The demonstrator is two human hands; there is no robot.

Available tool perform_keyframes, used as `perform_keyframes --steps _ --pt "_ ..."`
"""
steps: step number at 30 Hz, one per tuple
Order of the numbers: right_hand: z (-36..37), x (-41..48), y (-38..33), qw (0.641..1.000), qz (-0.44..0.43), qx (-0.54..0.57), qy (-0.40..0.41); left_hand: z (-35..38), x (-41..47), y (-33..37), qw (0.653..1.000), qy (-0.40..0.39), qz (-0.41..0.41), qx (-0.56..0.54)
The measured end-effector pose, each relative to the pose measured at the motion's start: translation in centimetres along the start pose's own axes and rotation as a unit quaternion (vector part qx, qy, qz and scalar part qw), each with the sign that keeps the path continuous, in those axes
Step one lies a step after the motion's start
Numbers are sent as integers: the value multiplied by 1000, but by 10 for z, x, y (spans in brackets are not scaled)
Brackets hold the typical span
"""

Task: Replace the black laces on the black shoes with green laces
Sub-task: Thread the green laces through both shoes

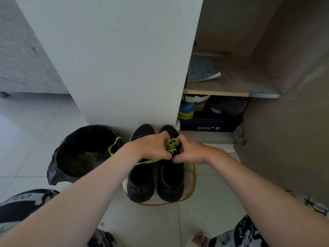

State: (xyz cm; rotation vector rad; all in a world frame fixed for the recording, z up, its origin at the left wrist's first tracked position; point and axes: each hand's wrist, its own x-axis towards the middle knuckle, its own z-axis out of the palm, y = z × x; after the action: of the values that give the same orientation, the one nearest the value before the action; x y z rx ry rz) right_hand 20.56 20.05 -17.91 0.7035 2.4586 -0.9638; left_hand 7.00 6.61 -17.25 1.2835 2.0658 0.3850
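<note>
Soft daylight is washing the floor tiles (pixel 26 131) pale on my left, while the cupboard (pixel 231 24) on my right is sitting dim and brownish. My black shoes (pixel 142 180) are losing nearly all detail in the shade, and the wide lens is stretching everything towards the corners, going slightly soft too

Two black shoes sit side by side at lower centre of the frame, toes pointing up-frame. The right shoe (pixel 170 180) has the green lace (pixel 171 147) criss-crossed over its tongue, where my left hand (pixel 153 147) and right hand (pixel 188 152) pinch it. One loose end loops out left, the other trails down the right. The left shoe (pixel 141 175) is plain black; my wrist hides its lacing.
</note>
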Motion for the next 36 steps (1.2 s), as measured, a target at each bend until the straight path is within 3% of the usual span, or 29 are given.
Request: perform_keyframes --steps 2,7,13,17,19,21,23,25,27,29,32,36 --pt "7 -5 -1 999 -2 -44 10 11 -7 2 999 11 24 42" --pt "9 -15 -1 998 33 27 40 20 -19 -1 996 85 15 9" --pt "13 -26 -9 987 -25 -118 103 21 -29 2 992 120 6 30" --pt "15 -22 -9 990 31 -113 78 28 -31 -2 993 112 33 13" --pt "12 -21 -5 994 67 -69 58 24 -33 -1 990 114 53 71" --pt "10 -26 -4 993 114 6 35 14 -35 2 962 159 71 209" --pt "10 -33 -7 985 166 38 36 -1 -40 9 936 201 31 287" --pt "11 -35 -8 974 216 59 38 -10 -44 17 960 158 -69 222" --pt "13 -34 -10 966 241 95 18 -7 -45 27 982 45 -165 84" --pt "16 -32 -12 963 235 126 31 7 -45 36 968 -15 -242 -70" --pt "19 -29 -16 950 217 213 76 27 -40 35 902 63 -293 -312" --pt "18 -28 -19 925 192 312 102 28 -28 33 785 185 -258 -531"
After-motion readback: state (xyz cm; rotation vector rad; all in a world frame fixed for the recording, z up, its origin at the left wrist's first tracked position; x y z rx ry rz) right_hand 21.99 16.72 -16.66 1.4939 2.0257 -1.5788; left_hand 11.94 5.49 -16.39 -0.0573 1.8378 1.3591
